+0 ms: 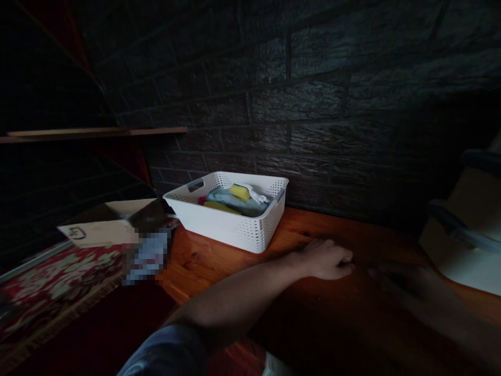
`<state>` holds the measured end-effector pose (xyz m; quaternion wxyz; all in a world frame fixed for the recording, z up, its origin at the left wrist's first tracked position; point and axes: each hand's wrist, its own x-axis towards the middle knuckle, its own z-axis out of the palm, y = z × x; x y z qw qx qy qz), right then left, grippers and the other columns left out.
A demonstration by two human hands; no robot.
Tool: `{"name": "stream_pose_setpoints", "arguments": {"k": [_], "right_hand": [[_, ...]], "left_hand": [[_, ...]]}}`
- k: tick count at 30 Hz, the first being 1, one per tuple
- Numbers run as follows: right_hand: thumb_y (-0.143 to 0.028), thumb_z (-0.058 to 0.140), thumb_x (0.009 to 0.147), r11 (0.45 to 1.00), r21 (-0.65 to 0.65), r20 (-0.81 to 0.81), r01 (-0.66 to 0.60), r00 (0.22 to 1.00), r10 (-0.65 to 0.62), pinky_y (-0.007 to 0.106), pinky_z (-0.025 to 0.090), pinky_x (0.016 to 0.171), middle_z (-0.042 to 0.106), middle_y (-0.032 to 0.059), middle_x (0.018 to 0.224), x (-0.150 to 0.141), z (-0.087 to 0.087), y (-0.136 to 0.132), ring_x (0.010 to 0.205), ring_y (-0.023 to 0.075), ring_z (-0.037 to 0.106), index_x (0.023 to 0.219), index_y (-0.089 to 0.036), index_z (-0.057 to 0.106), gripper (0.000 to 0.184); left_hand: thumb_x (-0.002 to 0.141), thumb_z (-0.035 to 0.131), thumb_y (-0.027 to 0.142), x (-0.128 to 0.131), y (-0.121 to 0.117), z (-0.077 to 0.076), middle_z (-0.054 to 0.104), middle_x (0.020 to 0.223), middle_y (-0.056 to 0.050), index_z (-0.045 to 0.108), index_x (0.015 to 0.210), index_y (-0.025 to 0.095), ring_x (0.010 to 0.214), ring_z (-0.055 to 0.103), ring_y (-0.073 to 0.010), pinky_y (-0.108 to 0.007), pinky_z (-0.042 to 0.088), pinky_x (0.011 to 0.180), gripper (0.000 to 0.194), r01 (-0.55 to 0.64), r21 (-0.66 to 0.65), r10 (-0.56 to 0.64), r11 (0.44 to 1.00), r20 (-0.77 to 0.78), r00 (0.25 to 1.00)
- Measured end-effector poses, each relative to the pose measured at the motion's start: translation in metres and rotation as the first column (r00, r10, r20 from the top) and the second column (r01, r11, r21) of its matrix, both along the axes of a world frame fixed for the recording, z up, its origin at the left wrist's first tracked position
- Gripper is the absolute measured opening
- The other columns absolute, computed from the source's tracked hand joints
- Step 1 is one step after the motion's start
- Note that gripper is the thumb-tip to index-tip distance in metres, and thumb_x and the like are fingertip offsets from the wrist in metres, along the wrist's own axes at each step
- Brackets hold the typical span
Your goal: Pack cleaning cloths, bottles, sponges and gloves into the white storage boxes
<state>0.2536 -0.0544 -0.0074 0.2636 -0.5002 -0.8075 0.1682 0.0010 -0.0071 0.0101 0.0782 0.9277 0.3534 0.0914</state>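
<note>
My left hand (326,258) is over the wooden table top (219,258), its fingers curled closed. Whatever is inside them, if anything, is hidden. To its right my right hand (409,287) is dark and smeared, so its fingers do not show clearly. A gap separates the two hands. Left of and behind my left hand stands a white plastic basket (219,230) with perforated sides. In it lie a grey-blue cloth (221,197), a yellow sponge (239,191) and a white cloth-like item (256,196).
A dark brick-patterned wall (313,115) rises behind the table. At left are an open cardboard box (102,232), a blurred-out bluish packet (148,258) and a red patterned rug (58,287). A wooden shelf (97,132) juts above them. A pale container (465,250) stands at right.
</note>
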Motion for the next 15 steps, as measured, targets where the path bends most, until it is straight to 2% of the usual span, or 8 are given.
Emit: {"name": "stream_pose_setpoints", "arguments": {"k": [3, 5, 10, 15], "right_hand": [[-0.053, 0.049, 0.101, 0.99, -0.133, 0.075, -0.05, 0.995, 0.06, 0.029, 0.039, 0.057, 0.065, 0.0022, 0.069, 0.001, 0.0, 0.001, 0.062, 0.0173, 0.06, 0.083, -0.022, 0.071, 0.042], [-0.053, 0.047, 0.102, 0.989, -0.147, 0.093, -0.032, 0.995, 0.046, 0.029, 0.036, 0.058, 0.062, 0.0016, 0.068, -0.001, 0.001, 0.002, 0.062, 0.0168, 0.057, 0.082, -0.021, 0.07, 0.044], [-0.049, 0.045, 0.103, 0.993, -0.112, 0.04, -0.025, 0.999, 0.029, 0.028, 0.032, 0.057, 0.058, 0.0006, 0.068, -0.013, 0.011, -0.003, 0.061, 0.0145, 0.049, 0.081, -0.019, 0.068, 0.044], [-0.041, 0.049, 0.102, 0.998, -0.01, -0.074, -0.065, 0.995, 0.064, 0.027, 0.025, 0.056, 0.047, -0.0028, 0.059, -0.023, 0.022, -0.006, 0.057, 0.0108, 0.042, 0.069, -0.017, 0.058, 0.042]], "left_hand": [[0.098, 0.052, 0.043, 0.0, 0.0, 0.0, 0.075, 0.087, -0.005, 0.067, 0.086, 0.024, 0.077, 0.068, -0.0205, -0.031, 0.036, 0.059, 0.028, -0.021, -0.009, 0.021, 1.0, 0.005, 1.0], [0.098, 0.052, 0.043, 0.0, 0.0, 0.0, 0.075, 0.087, -0.005, 0.067, 0.085, 0.024, 0.078, 0.068, -0.0208, -0.032, 0.036, 0.06, 0.028, -0.032, -0.015, 0.032, 0.999, 0.014, 0.999], [0.096, 0.055, 0.04, -0.002, 0.0, 0.0, 0.074, 0.081, -0.004, 0.068, 0.081, 0.023, 0.077, 0.067, -0.0207, -0.032, 0.036, 0.064, 0.026, -0.051, -0.02, 0.052, 0.999, 0.061, 0.997], [0.098, 0.05, 0.035, 0.0, 0.006, -0.003, 0.072, 0.078, -0.004, 0.069, 0.082, 0.023, 0.075, 0.066, -0.0204, -0.03, 0.036, 0.065, 0.027, -0.071, -0.038, 0.075, 0.997, 0.131, 0.989]]}}
